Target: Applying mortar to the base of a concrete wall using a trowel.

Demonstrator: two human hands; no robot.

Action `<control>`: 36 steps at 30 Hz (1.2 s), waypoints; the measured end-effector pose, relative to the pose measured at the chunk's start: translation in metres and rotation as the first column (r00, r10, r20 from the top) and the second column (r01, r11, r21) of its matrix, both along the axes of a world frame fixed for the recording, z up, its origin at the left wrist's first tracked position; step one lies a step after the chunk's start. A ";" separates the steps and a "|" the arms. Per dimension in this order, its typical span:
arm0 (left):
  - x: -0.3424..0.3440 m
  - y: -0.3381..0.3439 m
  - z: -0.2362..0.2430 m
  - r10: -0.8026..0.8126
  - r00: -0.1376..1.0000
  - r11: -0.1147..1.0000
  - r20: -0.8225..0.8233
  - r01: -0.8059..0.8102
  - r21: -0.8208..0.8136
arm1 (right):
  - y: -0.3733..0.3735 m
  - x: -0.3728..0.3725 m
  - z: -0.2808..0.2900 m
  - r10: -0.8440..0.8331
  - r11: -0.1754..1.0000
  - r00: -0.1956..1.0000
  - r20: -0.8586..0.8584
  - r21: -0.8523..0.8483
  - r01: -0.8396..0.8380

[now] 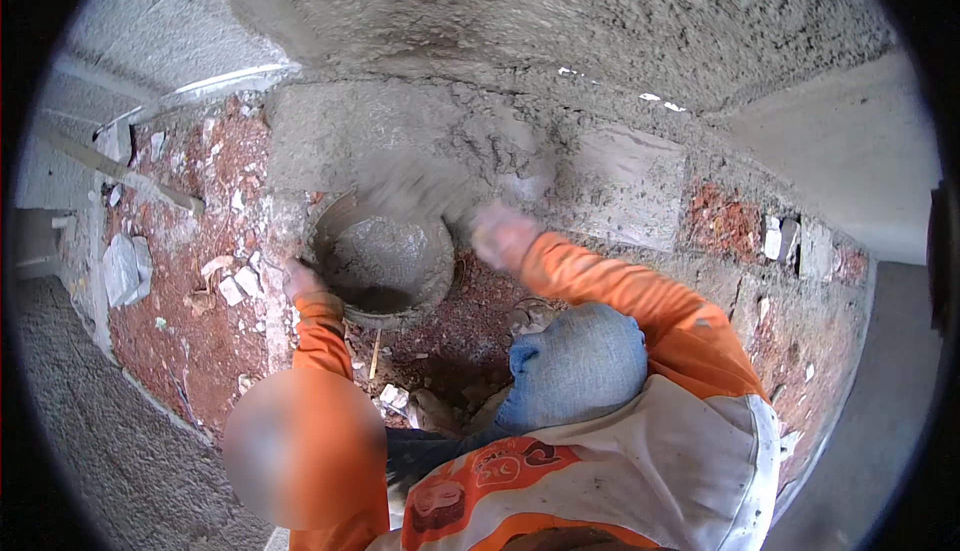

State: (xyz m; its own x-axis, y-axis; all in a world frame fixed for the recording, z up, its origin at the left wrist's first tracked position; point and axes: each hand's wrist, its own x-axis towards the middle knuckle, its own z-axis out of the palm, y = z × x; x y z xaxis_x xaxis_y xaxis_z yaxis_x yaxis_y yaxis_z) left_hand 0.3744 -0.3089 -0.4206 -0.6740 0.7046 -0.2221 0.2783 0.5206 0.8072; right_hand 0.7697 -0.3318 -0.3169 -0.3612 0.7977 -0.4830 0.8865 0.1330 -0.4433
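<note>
A round bucket (385, 256) of wet grey mortar stands on reddish, rubble-strewn ground. My left hand (302, 279) is at its left rim, fingers closed on the edge. To the right of the bucket, my right hand (503, 234) is closed round a motion-smeared grey tool (425, 181), apparently a trowel, which is over the bucket's back rim and a wet mortar strip (350, 126). A paler smoothed slab (625, 186) lies right of that strip, along the foot of the rough wall.
Rough grey walls (560, 21) rise ahead and at both sides. A wooden batten (130, 171) and white rubble (128, 269) lie at the left; broken red brick (725, 221) is exposed at the right. My bent knee (570, 366) is near the bucket's front right.
</note>
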 end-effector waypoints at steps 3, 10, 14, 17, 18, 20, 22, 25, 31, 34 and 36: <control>-0.011 -0.001 -0.002 -0.117 0.966 0.992 -0.230 0.106 -0.062 | -0.024 -0.015 -0.023 0.104 0.943 0.994 -0.038 0.320 -0.087; 0.019 -0.019 0.059 0.226 0.858 0.967 0.461 -0.256 0.003 | -0.063 0.136 -0.006 -0.674 0.737 0.732 -0.098 -0.033 0.675; 0.014 -0.013 0.052 0.170 0.870 0.979 0.462 -0.202 0.021 | -0.106 0.215 0.001 -0.589 0.754 0.799 0.122 -0.270 0.598; 0.011 -0.009 0.046 0.140 0.895 0.987 0.423 -0.158 0.009 | -0.092 0.239 -0.020 -0.615 0.651 0.788 0.016 -0.554 0.519; 0.013 -0.010 0.048 0.177 0.900 0.982 0.398 -0.188 -0.010 | -0.064 0.245 -0.029 -0.579 0.575 0.779 0.243 -0.556 0.601; 0.023 -0.012 0.057 0.231 0.908 0.970 0.349 -0.242 -0.013 | -0.004 0.264 -0.033 -0.234 0.853 0.947 0.222 -0.421 0.309; 0.035 -0.017 0.069 0.274 0.889 0.957 0.367 -0.291 -0.009 | 0.058 0.277 -0.031 0.310 0.949 0.876 0.370 -0.067 -0.307; 0.043 -0.014 0.080 0.286 0.889 0.952 0.357 -0.307 0.003 | 0.101 0.280 -0.024 -0.064 0.990 0.911 0.408 -0.089 0.109; 0.038 -0.013 0.068 0.305 0.921 0.952 0.242 -0.286 -0.111 | 0.052 0.230 -0.040 -0.232 0.918 0.972 -0.035 0.323 0.230; 0.043 -0.015 0.072 0.283 0.900 0.958 0.331 -0.282 -0.052 | 0.018 0.216 -0.045 -0.379 0.925 0.915 0.138 0.095 0.369; 0.047 -0.016 0.079 0.312 0.917 0.950 0.249 -0.304 -0.071 | -0.007 0.212 -0.046 -0.265 0.963 0.964 0.013 0.063 0.264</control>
